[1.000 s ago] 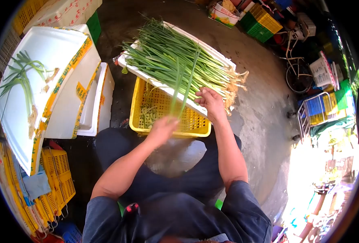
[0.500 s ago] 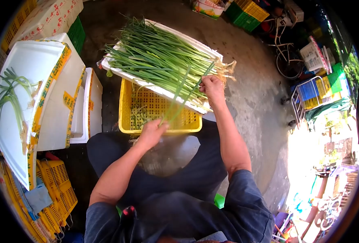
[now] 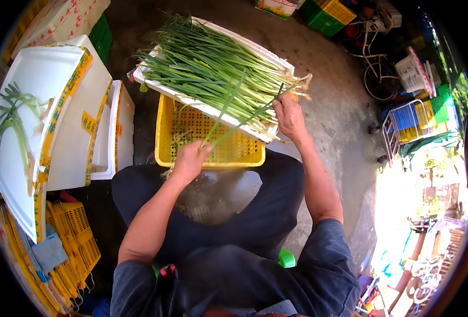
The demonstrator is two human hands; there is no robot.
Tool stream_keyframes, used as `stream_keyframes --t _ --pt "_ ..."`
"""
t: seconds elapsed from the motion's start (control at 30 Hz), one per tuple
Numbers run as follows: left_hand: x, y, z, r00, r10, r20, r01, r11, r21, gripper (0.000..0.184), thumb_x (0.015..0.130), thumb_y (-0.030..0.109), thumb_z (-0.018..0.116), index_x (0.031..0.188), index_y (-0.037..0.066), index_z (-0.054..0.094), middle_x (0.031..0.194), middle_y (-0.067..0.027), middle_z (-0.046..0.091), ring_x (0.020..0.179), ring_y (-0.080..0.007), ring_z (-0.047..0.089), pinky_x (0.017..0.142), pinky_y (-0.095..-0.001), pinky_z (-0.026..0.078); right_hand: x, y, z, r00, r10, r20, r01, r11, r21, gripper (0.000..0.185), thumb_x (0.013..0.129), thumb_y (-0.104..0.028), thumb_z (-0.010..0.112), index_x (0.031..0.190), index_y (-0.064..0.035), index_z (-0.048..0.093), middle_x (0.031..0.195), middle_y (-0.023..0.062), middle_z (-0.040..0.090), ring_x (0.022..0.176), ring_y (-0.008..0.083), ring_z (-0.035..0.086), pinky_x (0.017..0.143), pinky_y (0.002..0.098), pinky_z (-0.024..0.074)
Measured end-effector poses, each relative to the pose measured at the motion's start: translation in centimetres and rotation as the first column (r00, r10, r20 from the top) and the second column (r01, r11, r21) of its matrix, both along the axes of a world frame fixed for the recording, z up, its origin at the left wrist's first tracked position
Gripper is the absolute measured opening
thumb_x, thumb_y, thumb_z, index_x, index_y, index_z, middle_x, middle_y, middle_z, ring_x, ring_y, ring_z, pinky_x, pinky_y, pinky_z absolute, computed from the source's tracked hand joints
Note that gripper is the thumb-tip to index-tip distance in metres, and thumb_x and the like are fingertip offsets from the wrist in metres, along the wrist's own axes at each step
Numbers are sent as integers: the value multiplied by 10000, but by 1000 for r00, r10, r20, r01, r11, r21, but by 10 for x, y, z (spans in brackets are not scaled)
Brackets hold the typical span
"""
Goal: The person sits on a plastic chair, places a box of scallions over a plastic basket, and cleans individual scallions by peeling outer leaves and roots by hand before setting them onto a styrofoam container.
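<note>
My left hand is closed round the lower end of a scallion over the near side of a yellow plastic basket. One green leaf of this scallion points up and away, another slants right. Pinched fingers of my right hand grip the end of the slanting leaf. Just beyond both hands, a heap of scallions fills a white foam tray, roots towards the right. The tray rests across the far side of the basket. Leaf scraps lie inside the basket.
To my left, white foam boxes stand stacked, with a few scallions on a foam lid. Yellow crates lie nearer. A trolley with crates stands at the right, and green and yellow crates at the back.
My right hand has moved slightly right and towards me, keeping hold of the leaf. My left hand has shifted a little left and up with the scallion.
</note>
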State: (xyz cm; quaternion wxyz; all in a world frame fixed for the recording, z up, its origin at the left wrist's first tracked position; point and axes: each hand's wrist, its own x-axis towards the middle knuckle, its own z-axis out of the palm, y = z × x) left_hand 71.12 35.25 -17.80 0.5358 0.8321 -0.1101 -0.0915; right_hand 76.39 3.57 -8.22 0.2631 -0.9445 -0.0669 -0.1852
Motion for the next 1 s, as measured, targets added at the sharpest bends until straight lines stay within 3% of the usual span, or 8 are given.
stream_keyframes --t 0.03,0.07,0.23,0.43,0.5,0.67,0.77,1.0 --pt "1 3 0 998 3 63 -6 999 50 249 960 203 638 1045 -30 658 743 -92 653 703 -156 614 661 -326 487 -1 -3 3 999 24 27 -22 999 -50 183 954 -167 583 916 7 543 793 269 605 745 478 569 656 503 455" --pt "4 6 -4 997 60 57 -58 998 -29 274 955 225 630 1064 -21 680 823 -190 684 731 -293 651 716 -394 502 -2 -6 12 999 -15 32 17 999 -40 176 955 -162 585 913 3 542 798 270 605 769 484 576 678 527 450" --pt "14 19 -1 963 151 -224 -222 915 -336 240 985 244 627 1037 14 671 695 -29 569 595 -108 530 554 -295 433 -19 -14 17 998 18 -54 -23 994 -108 152 940 -151 598 920 -3 574 828 263 635 805 474 615 686 526 472" --pt "21 15 27 853 65 -518 -466 543 -699 226 959 251 688 1073 64 631 662 58 445 497 -54 365 471 -241 347 -51 54 -82 875 319 -365 -409 889 -204 273 918 -115 579 1169 -8 581 832 256 658 798 446 647 695 528 503" --pt "24 25 22 817 93 -569 -533 499 -683 244 919 256 738 1014 76 604 631 61 414 487 -66 351 466 -252 340 -37 64 -87 891 242 -385 -362 890 -279 245 923 -122 581 1137 -7 606 858 256 674 805 438 657 710 524 511" --pt "28 30 24 760 135 -636 -624 424 -656 301 894 300 765 897 83 556 590 61 363 475 -82 333 457 -266 325 40 28 -81 991 22 131 6 978 -210 108 895 -110 598 888 -29 670 837 186 661 785 386 629 702 470 511" --pt "31 27 23 763 93 -639 -616 403 -677 349 893 357 761 891 76 554 577 62 353 475 -82 329 452 -263 314 74 -3 -102 988 -154 -30 125 887 -445 118 879 -146 596 892 -58 673 888 189 684 869 387 650 903 533 460" --pt "34 27 23 747 39 -663 -620 400 -675 280 953 342 690 913 86 585 603 55 360 493 -87 354 467 -267 319 93 -12 -107 963 -198 -184 42 782 -622 143 906 -194 570 899 -72 644 977 176 693 956 339 669 1052 578 380"
